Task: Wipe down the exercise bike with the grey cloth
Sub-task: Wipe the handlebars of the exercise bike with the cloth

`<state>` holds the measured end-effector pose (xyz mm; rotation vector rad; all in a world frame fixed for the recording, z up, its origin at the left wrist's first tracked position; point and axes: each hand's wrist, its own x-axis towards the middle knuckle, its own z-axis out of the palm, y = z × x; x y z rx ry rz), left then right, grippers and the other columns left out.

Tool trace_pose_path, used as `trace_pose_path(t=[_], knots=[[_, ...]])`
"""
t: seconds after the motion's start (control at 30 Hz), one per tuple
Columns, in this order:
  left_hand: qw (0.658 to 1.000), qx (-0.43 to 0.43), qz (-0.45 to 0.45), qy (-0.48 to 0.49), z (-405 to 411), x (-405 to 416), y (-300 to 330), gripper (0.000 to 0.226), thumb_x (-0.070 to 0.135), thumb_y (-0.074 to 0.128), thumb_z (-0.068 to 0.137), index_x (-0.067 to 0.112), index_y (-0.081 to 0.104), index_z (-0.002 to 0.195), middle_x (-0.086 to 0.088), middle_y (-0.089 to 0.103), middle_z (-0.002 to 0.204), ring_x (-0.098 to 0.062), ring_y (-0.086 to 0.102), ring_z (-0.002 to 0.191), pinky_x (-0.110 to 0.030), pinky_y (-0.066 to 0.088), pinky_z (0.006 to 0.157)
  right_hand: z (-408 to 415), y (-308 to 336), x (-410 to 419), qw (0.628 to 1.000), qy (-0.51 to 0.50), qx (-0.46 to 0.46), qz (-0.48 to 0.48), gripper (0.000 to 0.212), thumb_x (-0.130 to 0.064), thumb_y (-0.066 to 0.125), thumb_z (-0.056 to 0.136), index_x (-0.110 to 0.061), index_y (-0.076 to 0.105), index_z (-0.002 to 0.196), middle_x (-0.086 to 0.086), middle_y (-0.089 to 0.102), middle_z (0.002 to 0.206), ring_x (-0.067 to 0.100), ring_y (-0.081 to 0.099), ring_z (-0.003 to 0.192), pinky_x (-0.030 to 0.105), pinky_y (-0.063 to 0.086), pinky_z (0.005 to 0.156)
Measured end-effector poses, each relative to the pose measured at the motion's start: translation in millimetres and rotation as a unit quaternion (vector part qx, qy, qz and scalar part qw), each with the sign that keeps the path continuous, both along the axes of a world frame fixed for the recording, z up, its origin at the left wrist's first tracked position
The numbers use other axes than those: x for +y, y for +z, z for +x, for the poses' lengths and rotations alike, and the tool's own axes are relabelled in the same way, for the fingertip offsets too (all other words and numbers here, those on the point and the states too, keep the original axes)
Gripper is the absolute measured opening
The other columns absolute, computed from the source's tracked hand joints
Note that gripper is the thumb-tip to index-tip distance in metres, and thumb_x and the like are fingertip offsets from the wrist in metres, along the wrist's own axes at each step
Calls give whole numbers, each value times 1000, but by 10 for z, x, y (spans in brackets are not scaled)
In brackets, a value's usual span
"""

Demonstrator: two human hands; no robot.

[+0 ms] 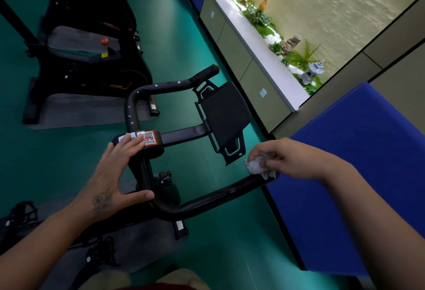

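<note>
- Grey cloth: right of centre in the frame, bunched into a wad and pressed on the end of the near handlebar. It appears soft and light; judged best handled crumpled in the palm so it wraps the tube.
- Right hand: fingers curled round the cloth, pinching it against the bar tip.
- Left hand: lower left of centre, fingers straight and spread, fingertips lying on the labelled centre clamp, thumb touching the bar bend.
- Exercise bike: centre frame; rigid, heavy, likely stable under wiping pressure. The glossy black tubing may be slippery.
- Tablet holder: thin brackets; wipe lightly.
</note>
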<state>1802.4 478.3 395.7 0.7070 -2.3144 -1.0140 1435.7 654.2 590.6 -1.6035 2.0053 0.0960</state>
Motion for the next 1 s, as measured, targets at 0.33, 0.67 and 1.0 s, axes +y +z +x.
trace_pose_path(t=[0.33,0.67,1.0], knots=[[1000,-1,-4,11,-17,8,-37,117,81,73,74,25,30,167,18,18,177,-11,6,166,-57,2,134,263,-237,153,979,141,117,-86,31,-20,55,103,-41,62,125,-20,60,124,5,55,115,32,52,93],[1000,1,-10,6,-21,-7,-60,119,81,73,73,25,29,168,16,20,177,-13,7,166,-52,0,136,-118,81,295,997,-31,21,-63,29,-16,54,108,-40,66,118,-21,57,112,-1,59,100,20,43,82],[1000,9,-9,-5,-7,-27,-80,117,81,72,74,23,30,167,15,20,177,-15,7,167,-54,0,135,170,-109,420,940,-177,-108,-270,26,-26,60,106,-39,67,127,-15,67,120,13,66,106,32,55,85]])
